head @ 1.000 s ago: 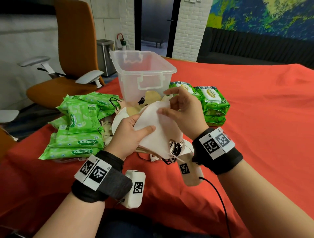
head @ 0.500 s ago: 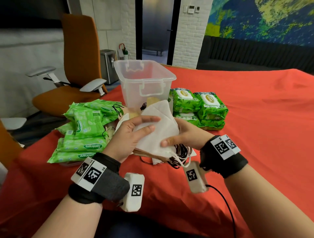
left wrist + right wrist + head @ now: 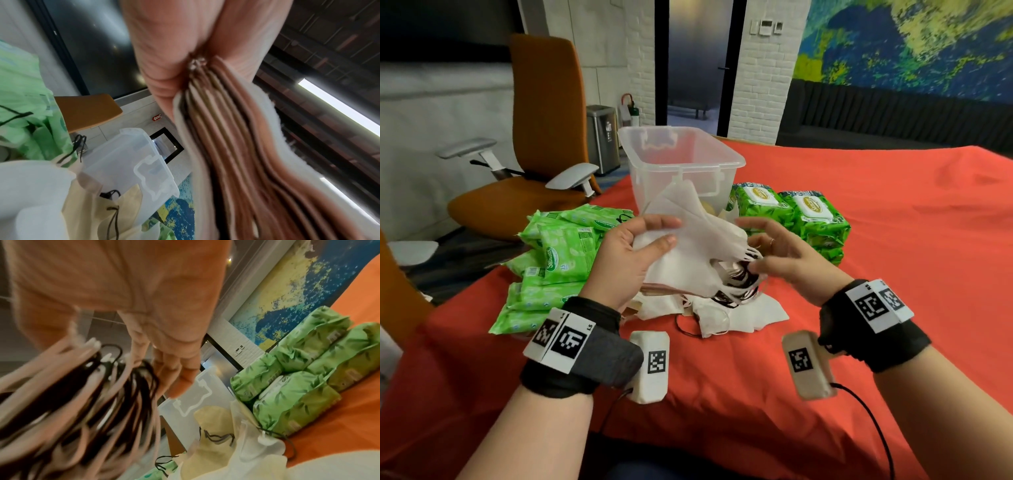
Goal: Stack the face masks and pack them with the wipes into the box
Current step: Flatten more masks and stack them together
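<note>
left hand [image 3: 626, 253] still pinches the mask stack [image 3: 688, 253] before the box [image 3: 681, 171]; right hand [image 3: 787, 260] has let go, fingers spread; stacking continues

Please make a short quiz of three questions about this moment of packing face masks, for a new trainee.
1. True or false: the clear box already holds the green wipe packs.
2. Which hand grips the stack of masks? A) left B) right C) neither
3. Fill in: the table is covered by a ____ cloth.

Key
1. False: the packs lie on the table on both sides of the box.
2. A: the left hand holds the stack with thumb on top; the right hand is spread open by the ear loops.
3. Red.
</note>
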{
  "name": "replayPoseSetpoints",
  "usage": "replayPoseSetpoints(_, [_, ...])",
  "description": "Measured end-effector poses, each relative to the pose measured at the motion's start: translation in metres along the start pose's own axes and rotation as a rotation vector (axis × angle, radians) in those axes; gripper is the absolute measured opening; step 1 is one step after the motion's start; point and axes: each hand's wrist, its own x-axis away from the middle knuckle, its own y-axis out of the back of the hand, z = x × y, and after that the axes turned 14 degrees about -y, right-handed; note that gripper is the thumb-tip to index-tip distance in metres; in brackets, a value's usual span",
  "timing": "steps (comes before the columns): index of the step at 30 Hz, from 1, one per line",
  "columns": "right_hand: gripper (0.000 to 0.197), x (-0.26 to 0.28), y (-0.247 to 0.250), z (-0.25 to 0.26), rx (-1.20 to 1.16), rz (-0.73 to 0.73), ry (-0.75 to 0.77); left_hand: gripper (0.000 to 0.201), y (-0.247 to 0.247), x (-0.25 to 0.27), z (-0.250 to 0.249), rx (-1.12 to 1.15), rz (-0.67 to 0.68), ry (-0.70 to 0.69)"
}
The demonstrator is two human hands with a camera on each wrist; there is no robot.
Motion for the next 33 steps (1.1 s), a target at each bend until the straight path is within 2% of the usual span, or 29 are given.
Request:
replayPoseSetpoints(4, [0.065, 0.003, -0.008, 0.011, 0.085, -0.15, 0.117, 0.026, -0.004, -0.005, -0.004, -0.034, 0.132, -0.026])
replayPoseSetpoints(7, [0.054, -0.005, -0.031, 0.009, 0.223, -0.057, 0.186, 0.028, -0.014, -0.007, -0.003, -0.044, 0.249, -0.047])
replayPoseSetpoints(9, [0.048, -0.009, -0.037, 0.005, 0.207, 0.004, 0.154, 0.028, -0.017, -0.008, -0.001, -0.045, 0.285, -0.058])
replayPoseSetpoints(12, [0.07, -0.013, -0.031, 0.004, 0.224, 0.039, 0.132, 0.031, -0.011, -0.012, 0.006, -0.056, 0.286, -0.038])
replayPoseSetpoints(14, [0.085, -0.016, -0.028, 0.004, 0.31, 0.048, 0.186, 0.033, -0.006, -0.014, 0.011, -0.073, 0.254, -0.025])
replayPoseSetpoints(16, [0.091, -0.019, -0.026, 0.005, 0.363, 0.074, 0.239, 0.029, -0.005, -0.015, 0.012, -0.077, 0.234, -0.006])
replayPoseSetpoints(18, [0.087, -0.023, -0.022, 0.008, 0.391, 0.095, 0.242, 0.02, -0.004, -0.018, 0.013, -0.06, 0.218, 0.017])
replayPoseSetpoints(24, [0.049, -0.034, -0.009, 0.014, 0.365, 0.093, 0.117, 0.011, -0.004, -0.03, 0.021, -0.034, 0.203, 0.084])
replayPoseSetpoints(30, [0.048, -0.056, 0.01, 0.023, 0.329, 0.165, 0.045, 0.023, 0.001, -0.035, 0.031, -0.097, 0.116, 0.172])
replayPoseSetpoints(33, [0.049, -0.072, 0.023, 0.039, 0.281, 0.217, -0.015, 0.023, 0.021, -0.029, 0.026, -0.116, 0.125, 0.292])
